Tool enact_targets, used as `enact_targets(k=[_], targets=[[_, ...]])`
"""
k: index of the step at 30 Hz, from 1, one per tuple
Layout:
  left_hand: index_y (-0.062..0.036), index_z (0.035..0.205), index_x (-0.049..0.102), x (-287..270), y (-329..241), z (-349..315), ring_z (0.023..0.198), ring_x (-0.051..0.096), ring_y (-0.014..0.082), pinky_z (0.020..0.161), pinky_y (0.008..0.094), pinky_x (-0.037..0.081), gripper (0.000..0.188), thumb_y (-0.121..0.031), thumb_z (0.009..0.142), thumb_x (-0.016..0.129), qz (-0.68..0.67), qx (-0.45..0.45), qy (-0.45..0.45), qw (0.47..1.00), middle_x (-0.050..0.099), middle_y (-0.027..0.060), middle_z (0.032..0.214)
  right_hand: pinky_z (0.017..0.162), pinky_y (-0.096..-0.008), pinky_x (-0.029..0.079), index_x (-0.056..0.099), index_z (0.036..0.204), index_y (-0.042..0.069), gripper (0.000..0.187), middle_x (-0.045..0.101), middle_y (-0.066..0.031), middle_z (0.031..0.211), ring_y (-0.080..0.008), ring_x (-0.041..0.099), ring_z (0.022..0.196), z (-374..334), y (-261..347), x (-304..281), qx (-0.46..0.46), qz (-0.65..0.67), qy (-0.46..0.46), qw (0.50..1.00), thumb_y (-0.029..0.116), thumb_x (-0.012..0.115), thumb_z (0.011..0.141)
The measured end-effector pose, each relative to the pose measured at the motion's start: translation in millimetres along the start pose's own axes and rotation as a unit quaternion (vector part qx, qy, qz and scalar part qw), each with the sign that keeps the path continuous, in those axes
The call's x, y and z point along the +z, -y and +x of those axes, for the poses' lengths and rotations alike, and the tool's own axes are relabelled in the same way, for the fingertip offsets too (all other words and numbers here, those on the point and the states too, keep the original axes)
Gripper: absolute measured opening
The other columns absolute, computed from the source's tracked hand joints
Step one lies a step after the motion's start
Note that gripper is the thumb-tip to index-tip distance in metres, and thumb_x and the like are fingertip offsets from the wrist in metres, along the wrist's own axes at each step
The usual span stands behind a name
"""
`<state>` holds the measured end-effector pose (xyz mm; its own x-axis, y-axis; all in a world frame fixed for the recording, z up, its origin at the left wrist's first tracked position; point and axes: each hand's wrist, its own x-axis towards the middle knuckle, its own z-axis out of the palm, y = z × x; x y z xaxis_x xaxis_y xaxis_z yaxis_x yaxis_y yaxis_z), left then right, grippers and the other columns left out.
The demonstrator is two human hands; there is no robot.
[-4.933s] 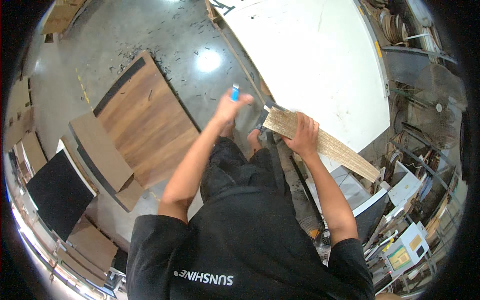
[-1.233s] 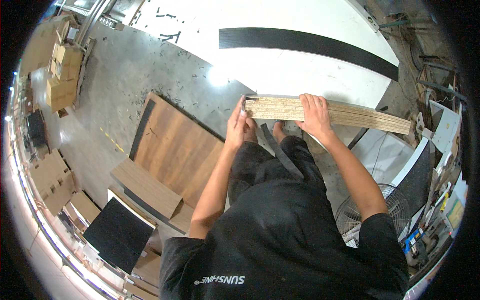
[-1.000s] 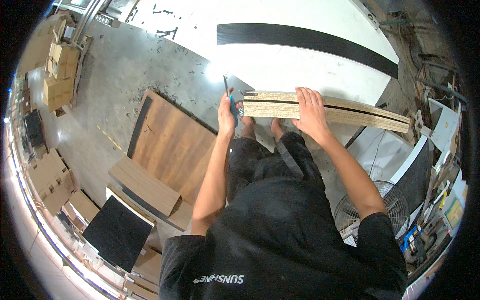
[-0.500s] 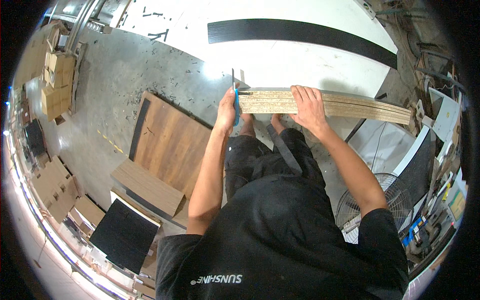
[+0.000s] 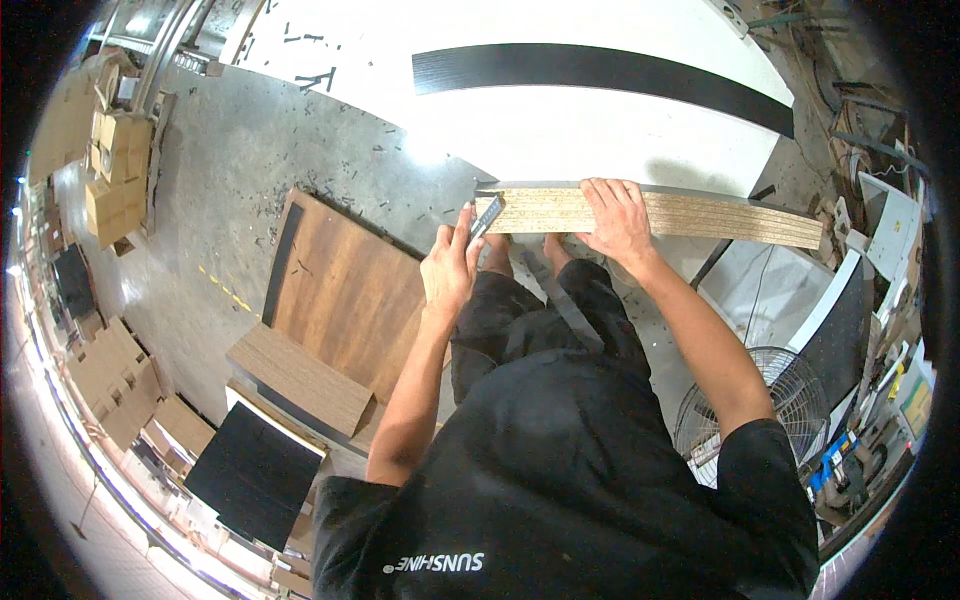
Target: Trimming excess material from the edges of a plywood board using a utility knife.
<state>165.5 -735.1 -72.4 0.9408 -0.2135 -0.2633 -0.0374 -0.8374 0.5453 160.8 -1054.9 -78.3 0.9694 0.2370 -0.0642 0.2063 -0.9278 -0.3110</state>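
1. The two hands are apart, each busy at the same stack. The left hand (image 5: 448, 272) has its fingers closed around a cutter (image 5: 486, 216), whose metal part slants up across the stack's left end; whether it is biting into anything, I cannot tell.
2. The right hand (image 5: 617, 222) is clamped over the board stack (image 5: 545, 212), fingers across the far side and thumb at the near side.
3. The stack of particle boards, raw edges facing up, runs rightward from the left hand along the near edge of the white table (image 5: 590, 130).
4. Farther back on the table lies a long black strip (image 5: 590, 72), with small black scraps (image 5: 316, 79) to its left.
5. A dark strip (image 5: 568, 308) hangs against the person's shorts (image 5: 500, 320).
6. Left of the person is a wood-grain panel (image 5: 350, 295), with a black panel (image 5: 255, 468) nearer.
7. At right stands a wire-caged fan (image 5: 755, 410); cardboard boxes (image 5: 120, 150) are stacked at far left.
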Motion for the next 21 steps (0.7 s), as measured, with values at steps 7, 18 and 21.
enact_targets(k=[7,18,21], targets=[[-0.0306,0.157,0.051,-19.8,8.1,13.0,0.073,0.067,0.0299,0.064,0.0428,0.057,0.054,-0.036,0.104,0.062,0.101,0.044,0.025,0.994,0.058,0.0094,0.090,0.106,-0.0439,0.043,0.061,0.132,0.006,0.077,0.066,-0.0115,0.128,-0.0276,0.060,0.122,-1.6,-1.7,3.4,0.002,0.003,-0.014,1.000,0.034,0.092,0.067],[-0.0352,0.158,0.048,-25.1,17.8,35.0,0.070,0.068,0.0287,0.061,0.0430,0.057,0.052,-0.044,0.107,0.054,0.150,0.097,0.050,0.983,0.058,0.0086,0.086,0.106,-0.0436,0.042,0.061,0.132,0.007,0.078,0.065,-0.0099,0.128,-0.0269,0.060,0.120,-1.6,-3.0,4.3,0.004,0.004,-0.010,1.000,0.034,0.092,0.067],[-0.0378,0.159,0.045,-32.7,20.8,46.4,0.071,0.070,0.0283,0.061,0.0436,0.058,0.051,-0.045,0.109,0.051,0.199,0.113,0.071,0.971,0.060,0.0080,0.086,0.106,-0.0434,0.042,0.061,0.133,0.007,0.079,0.065,-0.0095,0.128,-0.0265,0.060,0.121,1.2,-1.4,-1.7,0.007,0.005,0.014,1.000,0.036,0.092,0.066]])
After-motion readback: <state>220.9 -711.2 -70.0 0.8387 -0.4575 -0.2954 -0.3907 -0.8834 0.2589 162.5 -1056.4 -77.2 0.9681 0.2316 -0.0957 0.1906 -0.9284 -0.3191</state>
